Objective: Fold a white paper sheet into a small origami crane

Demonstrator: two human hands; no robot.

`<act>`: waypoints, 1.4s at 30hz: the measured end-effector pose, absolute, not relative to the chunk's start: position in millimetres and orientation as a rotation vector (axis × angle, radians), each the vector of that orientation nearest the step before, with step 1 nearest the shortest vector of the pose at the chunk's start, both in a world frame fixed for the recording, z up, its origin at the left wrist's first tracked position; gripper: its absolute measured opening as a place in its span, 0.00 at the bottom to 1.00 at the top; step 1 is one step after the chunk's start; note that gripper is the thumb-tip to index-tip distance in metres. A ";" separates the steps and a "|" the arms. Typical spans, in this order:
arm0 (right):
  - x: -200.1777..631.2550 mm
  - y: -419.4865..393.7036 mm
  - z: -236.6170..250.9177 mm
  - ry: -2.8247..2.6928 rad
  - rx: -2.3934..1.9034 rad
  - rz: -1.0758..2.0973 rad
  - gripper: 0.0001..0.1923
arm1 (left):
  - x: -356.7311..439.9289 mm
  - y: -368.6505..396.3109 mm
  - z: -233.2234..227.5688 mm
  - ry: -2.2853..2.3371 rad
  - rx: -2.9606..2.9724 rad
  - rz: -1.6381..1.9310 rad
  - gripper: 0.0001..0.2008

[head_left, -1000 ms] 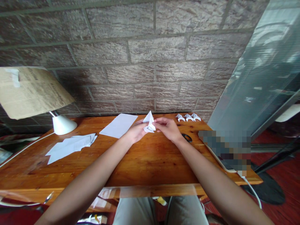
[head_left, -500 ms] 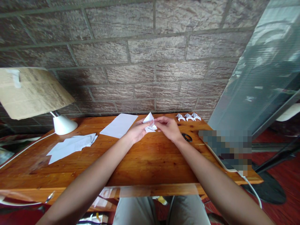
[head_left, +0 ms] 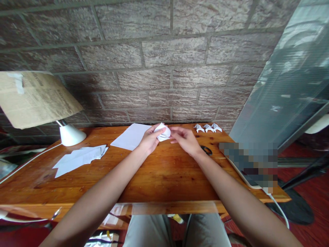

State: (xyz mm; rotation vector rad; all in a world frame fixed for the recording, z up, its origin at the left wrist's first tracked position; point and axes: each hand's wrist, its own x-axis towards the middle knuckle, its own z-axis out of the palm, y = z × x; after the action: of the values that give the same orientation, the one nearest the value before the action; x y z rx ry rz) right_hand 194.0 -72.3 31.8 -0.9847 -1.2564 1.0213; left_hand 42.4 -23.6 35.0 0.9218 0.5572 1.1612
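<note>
A small piece of folded white paper [head_left: 162,132] is held up over the back middle of the wooden desk. My left hand [head_left: 149,141] grips it from the left, thumb across its front. On the other side, the bent fingertips of my right hand [head_left: 186,140] pinch at the paper's right edge; the exact contact is too small to make out. Three folded white paper figures [head_left: 208,128] stand in a row behind and to the right. Close to my right wrist lies a black ring-shaped object [head_left: 206,150].
White sheets [head_left: 130,136] lie behind my left hand, and cut paper pieces [head_left: 79,156] are further left. A lamp [head_left: 73,134] with a paper shade stands at the left. A blurred-out device [head_left: 246,168] with a white cable occupies the right edge. A brick wall [head_left: 154,82] rises behind.
The folded paper has tilted and turned in my left hand, so its upright point now leans over and looks rounder. My right fingers remain by its right edge.
</note>
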 end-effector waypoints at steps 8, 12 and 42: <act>192.2 -78.6 38.8 -1.315 -0.979 1.012 0.17 | 43.4 -25.4 36.9 0.601 0.899 1.224 0.20; 190.8 -80.2 41.2 -1.332 -0.978 1.020 0.18 | 43.1 -25.0 37.0 0.602 0.899 1.224 0.20; 199.4 -72.3 37.6 -1.316 -1.010 0.805 0.21 | 43.5 -27.5 33.7 0.599 1.137 1.238 0.18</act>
State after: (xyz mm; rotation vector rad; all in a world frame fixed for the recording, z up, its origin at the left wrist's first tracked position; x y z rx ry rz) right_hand 199.4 -72.3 37.6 -1.0102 -1.3162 0.8054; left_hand 43.5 -27.5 33.7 1.1367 0.5992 1.2383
